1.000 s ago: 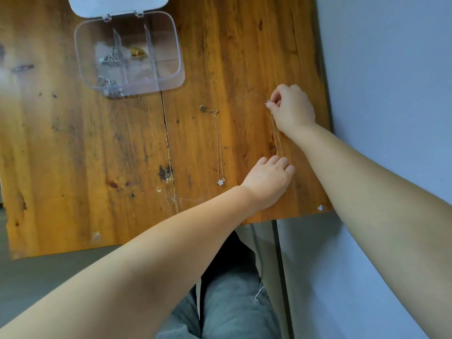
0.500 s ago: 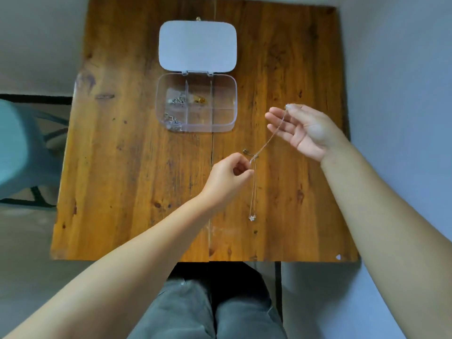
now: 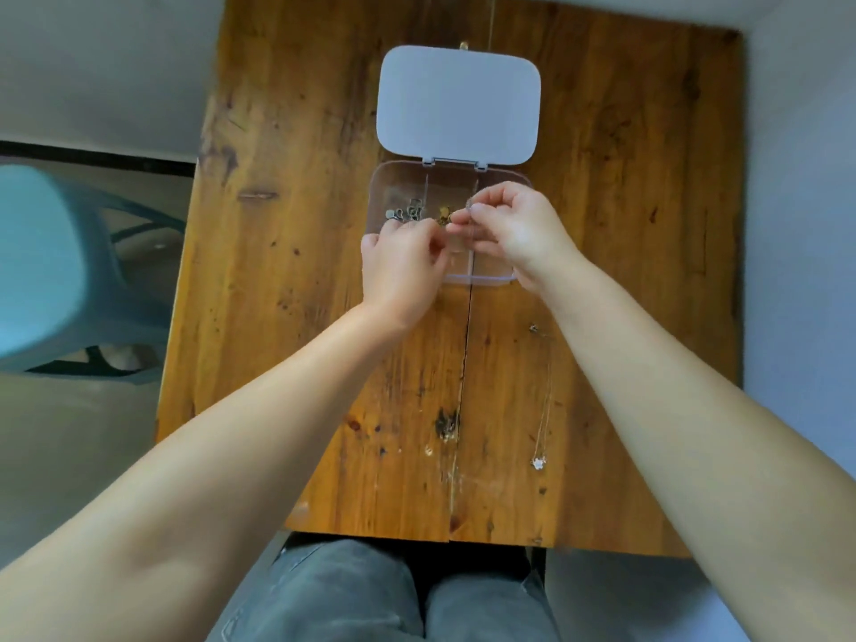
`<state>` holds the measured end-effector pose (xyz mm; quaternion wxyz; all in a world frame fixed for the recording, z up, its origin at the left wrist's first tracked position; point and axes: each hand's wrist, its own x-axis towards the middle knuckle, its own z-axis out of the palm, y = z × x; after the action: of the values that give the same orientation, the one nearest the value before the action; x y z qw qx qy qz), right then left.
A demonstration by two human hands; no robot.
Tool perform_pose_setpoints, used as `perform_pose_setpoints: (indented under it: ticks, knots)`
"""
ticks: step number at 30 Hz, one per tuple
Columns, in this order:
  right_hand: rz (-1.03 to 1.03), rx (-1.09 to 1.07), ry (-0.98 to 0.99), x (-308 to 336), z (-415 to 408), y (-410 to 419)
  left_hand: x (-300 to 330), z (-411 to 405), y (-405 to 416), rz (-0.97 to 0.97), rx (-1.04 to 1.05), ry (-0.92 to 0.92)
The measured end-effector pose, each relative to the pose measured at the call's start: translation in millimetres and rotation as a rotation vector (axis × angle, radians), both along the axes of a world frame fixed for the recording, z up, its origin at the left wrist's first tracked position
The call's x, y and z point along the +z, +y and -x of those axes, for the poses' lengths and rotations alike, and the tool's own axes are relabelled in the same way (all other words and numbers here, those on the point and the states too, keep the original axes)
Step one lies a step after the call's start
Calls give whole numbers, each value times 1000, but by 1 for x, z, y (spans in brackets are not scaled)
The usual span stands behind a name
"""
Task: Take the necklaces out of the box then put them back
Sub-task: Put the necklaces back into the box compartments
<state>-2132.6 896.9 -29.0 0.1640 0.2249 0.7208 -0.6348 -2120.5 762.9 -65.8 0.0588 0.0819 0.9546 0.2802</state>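
A clear plastic box (image 3: 502, 180) with inner dividers stands open on the wooden table (image 3: 287, 294), its white lid (image 3: 458, 104) folded back. Both hands hover over the box. My left hand (image 3: 403, 266) and my right hand (image 3: 519, 229) pinch a thin necklace (image 3: 468, 210) between their fingertips above the middle compartments. Silver pieces (image 3: 407, 213) and a gold piece (image 3: 443, 214) lie in the box's left compartments. A second thin necklace (image 3: 543, 410) with a small flower pendant (image 3: 538, 463) lies stretched on the table near my right forearm.
A teal plastic chair (image 3: 55, 271) stands to the left of the table. A grey wall runs along the table's right side. My knees in grey jeans (image 3: 384, 595) are under the table's near edge.
Both hands moved from the table's right-middle up to the box, carrying the thin necklace. The chain was stretched between the hands and is now gathered at the fingertips.
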Motion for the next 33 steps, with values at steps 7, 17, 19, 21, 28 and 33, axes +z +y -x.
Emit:
perform_pose_setpoints:
  ticks: [7, 17, 19, 21, 28, 33]
  knots:
    - [-599, 345, 76, -19, -7, 2, -7, -1, 0, 172, -44, 29]
    - [-552, 157, -144, -21, -190, 72, -2, -52, 60, 33, -707, 7]
    - [-543, 129, -245, -37, -232, 69, -16, -58, 74, 119, -654, -61]
    - [-557, 93, -264, -49, -256, 61, -26, -58, 85, 224, -637, -78]
    - [-810, 123, -159, -67, -278, 31, -33, -53, 101, 354, -708, 12]
    - [-848, 58, -90, -72, -278, 27, -27, -50, 96, 287, -745, -36]
